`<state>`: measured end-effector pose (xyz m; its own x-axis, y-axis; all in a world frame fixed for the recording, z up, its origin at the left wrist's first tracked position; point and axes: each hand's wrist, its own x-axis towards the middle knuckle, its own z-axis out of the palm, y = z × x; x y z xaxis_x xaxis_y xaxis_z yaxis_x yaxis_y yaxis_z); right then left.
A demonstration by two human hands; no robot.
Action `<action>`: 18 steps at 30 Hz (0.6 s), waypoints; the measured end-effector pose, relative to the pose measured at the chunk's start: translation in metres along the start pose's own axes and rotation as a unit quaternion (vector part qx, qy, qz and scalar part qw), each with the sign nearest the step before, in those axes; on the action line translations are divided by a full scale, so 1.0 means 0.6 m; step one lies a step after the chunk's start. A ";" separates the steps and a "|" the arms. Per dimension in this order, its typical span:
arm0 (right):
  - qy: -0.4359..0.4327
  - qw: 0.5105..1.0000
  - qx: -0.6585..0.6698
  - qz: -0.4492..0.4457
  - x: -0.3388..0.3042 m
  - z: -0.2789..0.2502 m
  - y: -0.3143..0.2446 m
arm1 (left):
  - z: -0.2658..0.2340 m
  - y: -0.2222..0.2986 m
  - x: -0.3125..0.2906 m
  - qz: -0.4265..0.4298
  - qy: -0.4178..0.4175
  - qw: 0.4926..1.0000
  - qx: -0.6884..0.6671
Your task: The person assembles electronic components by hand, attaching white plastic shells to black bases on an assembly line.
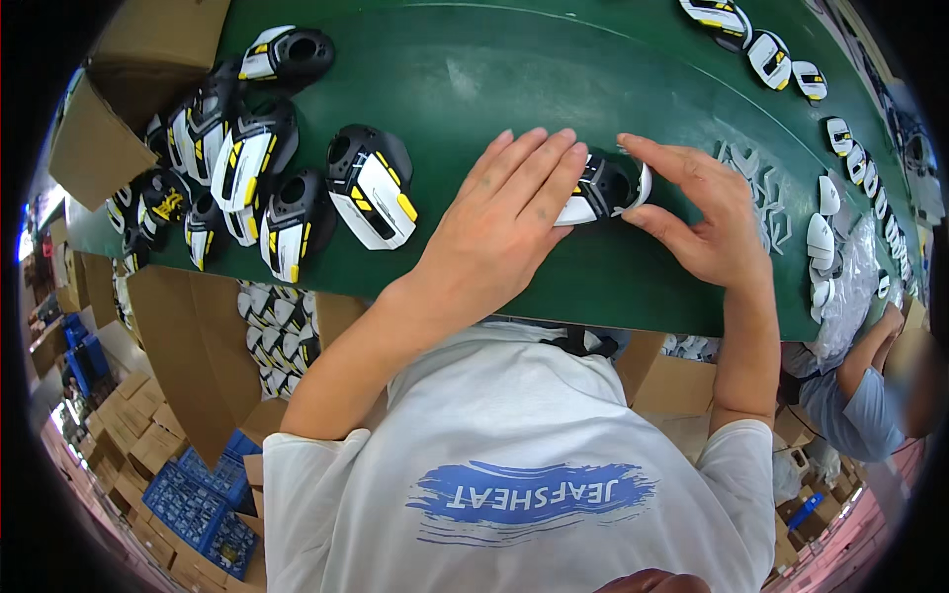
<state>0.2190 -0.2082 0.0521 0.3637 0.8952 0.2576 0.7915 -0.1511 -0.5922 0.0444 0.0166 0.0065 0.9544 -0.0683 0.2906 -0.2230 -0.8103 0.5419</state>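
On the green tabletop in front of me lies a black-and-white plastic shell [600, 188] with a round opening. My left hand [504, 212] covers its left part, the long fingers stretched over it and the thumb at its near side, holding it in place. At the shell's right end, a small curved white piece [644, 184] sits between the thumb and forefinger of my right hand [707, 203], which grips it at both ends. The rest of the shell is hidden under my left palm. A similar shell [372, 188] with yellow marks lies left of my left hand.
More shells [247, 163] are heaped at the left beside a cardboard box [109, 138]. Thin grey strips [766, 198] lie right of my right hand. White pieces [821, 242] and a plastic bag [852, 287] are farther right, near another person's arm [870, 351]. An open carton [198, 346] stands below the table edge.
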 end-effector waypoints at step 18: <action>-0.074 0.938 -0.337 -0.028 -0.018 0.044 -0.050 | 0.008 -0.018 0.011 0.021 0.028 0.997 -0.073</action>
<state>0.1784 -0.2023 0.0467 0.2806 0.9501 0.1362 0.9560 -0.2893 0.0491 0.0541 0.0221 -0.0011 0.9321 -0.0649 0.3564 -0.2928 -0.7141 0.6359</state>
